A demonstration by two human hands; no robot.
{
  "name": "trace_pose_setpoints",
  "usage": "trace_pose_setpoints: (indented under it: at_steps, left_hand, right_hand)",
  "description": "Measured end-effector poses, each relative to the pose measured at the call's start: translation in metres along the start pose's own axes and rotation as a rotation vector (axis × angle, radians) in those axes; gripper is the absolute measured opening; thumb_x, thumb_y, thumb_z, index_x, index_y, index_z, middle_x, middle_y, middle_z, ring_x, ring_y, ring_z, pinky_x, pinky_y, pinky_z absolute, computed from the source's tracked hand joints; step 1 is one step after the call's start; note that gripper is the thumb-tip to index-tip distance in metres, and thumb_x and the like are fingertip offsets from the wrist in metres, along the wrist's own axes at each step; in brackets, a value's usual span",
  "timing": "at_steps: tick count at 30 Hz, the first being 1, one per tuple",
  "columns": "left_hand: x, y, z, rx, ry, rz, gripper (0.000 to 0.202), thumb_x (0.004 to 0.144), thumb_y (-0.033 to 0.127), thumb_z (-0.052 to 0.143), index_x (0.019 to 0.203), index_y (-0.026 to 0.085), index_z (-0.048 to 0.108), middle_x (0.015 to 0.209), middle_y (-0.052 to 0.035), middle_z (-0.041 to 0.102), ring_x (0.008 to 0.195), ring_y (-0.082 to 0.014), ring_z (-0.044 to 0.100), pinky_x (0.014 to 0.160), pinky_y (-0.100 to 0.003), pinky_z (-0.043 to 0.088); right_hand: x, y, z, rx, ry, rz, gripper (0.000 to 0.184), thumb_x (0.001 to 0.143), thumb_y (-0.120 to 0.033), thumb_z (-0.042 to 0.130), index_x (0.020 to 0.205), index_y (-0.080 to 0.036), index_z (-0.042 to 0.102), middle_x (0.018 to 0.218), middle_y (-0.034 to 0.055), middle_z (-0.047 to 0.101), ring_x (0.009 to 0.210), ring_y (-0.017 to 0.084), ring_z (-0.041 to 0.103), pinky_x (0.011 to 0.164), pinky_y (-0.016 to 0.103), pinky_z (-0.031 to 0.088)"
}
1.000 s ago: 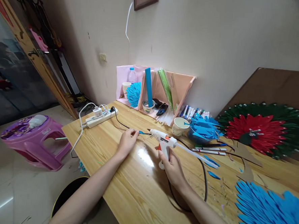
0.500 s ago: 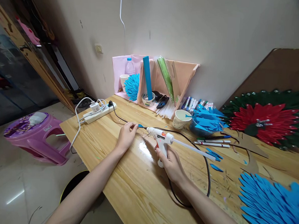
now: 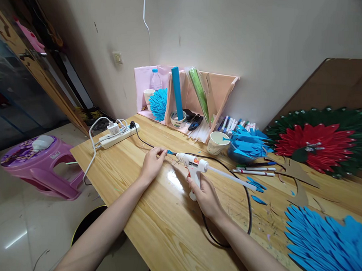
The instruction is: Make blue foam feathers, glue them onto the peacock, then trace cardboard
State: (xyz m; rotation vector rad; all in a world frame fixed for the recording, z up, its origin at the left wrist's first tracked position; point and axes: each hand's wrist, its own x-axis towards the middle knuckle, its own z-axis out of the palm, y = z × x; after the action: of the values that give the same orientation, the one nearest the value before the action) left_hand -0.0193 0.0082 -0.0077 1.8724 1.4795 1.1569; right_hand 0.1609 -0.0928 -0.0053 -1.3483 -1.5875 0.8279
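Note:
My right hand [image 3: 204,195] is wrapped round the handle of a white hot glue gun [image 3: 192,165] with an orange trigger; a long glue stick pokes out of its back toward the right. The gun's nozzle points left at a small blue paper piece [image 3: 170,152]. My left hand [image 3: 152,165] pinches that blue piece just above the wooden table [image 3: 151,223]. The gun's black cord [image 3: 250,213] loops over the table behind my right wrist.
A white power strip [image 3: 119,134] lies at the table's far left corner. A pink organiser [image 3: 198,104], a paper cup [image 3: 216,143], markers [image 3: 252,171], blue paper petals [image 3: 248,145], a blue fan [image 3: 330,247] and a red-green paper piece [image 3: 318,142] surround the work spot. A purple stool [image 3: 41,165] stands on the floor.
The view has shifted slightly. The glue gun nozzle has come closer to the blue piece pinched in my left hand; both hands keep their grips.

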Motion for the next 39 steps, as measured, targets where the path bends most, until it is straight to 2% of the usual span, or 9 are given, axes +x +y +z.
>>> trace_pose_setpoints:
  at_steps: [10, 16, 32, 36, 39]
  left_hand:
    - [0.0, 0.0, 0.001, 0.012, -0.011, 0.013, 0.028, 0.083, 0.037, 0.048, 0.077, 0.016, 0.065, 0.077, -0.0051, 0.066, 0.068, -0.0147, 0.057, 0.061, -0.024, 0.042]
    - [-0.001, 0.002, 0.0, 0.008, -0.016, 0.014, 0.027, 0.083, 0.036, 0.047, 0.078, 0.016, 0.065, 0.077, -0.0048, 0.065, 0.067, -0.0145, 0.057, 0.06, -0.025, 0.042]
    - [0.001, 0.0, 0.0, -0.039, 0.006, -0.015, 0.028, 0.081, 0.038, 0.05, 0.077, 0.016, 0.067, 0.078, -0.006, 0.068, 0.07, -0.0163, 0.06, 0.062, -0.025, 0.043]
    - [0.001, 0.002, -0.005, -0.132, 0.027, -0.08, 0.028, 0.077, 0.039, 0.054, 0.078, 0.015, 0.068, 0.078, -0.0058, 0.069, 0.074, -0.0176, 0.062, 0.065, -0.026, 0.045]
    - [0.003, 0.005, -0.013, -0.201, 0.066, -0.138, 0.029, 0.073, 0.041, 0.057, 0.078, 0.015, 0.07, 0.079, -0.0064, 0.071, 0.076, -0.0193, 0.063, 0.068, -0.027, 0.047]
  right_hand:
    - [0.0, 0.001, 0.0, 0.007, 0.008, -0.016, 0.031, 0.087, -0.038, 0.041, 0.104, -0.018, 0.059, 0.095, 0.0049, 0.064, 0.088, 0.02, 0.058, 0.08, 0.029, 0.042]
    - [0.001, 0.003, 0.002, -0.009, 0.026, 0.01, 0.033, 0.087, -0.041, 0.042, 0.105, -0.019, 0.06, 0.088, 0.0043, 0.065, 0.077, 0.019, 0.059, 0.071, 0.028, 0.044]
    - [0.002, 0.005, 0.003, 0.042, 0.034, 0.033, 0.029, 0.087, -0.039, 0.042, 0.098, -0.018, 0.06, 0.09, 0.0041, 0.065, 0.081, 0.02, 0.058, 0.074, 0.028, 0.042]
    - [0.007, 0.003, 0.003, 0.025, 0.075, 0.064, 0.029, 0.086, -0.04, 0.042, 0.09, -0.018, 0.061, 0.085, 0.0048, 0.066, 0.076, 0.02, 0.059, 0.069, 0.028, 0.043]
    - [0.025, 0.0, 0.006, -0.054, 0.12, 0.003, 0.028, 0.086, -0.038, 0.041, 0.091, -0.018, 0.061, 0.086, 0.0053, 0.067, 0.078, 0.021, 0.06, 0.071, 0.028, 0.042]
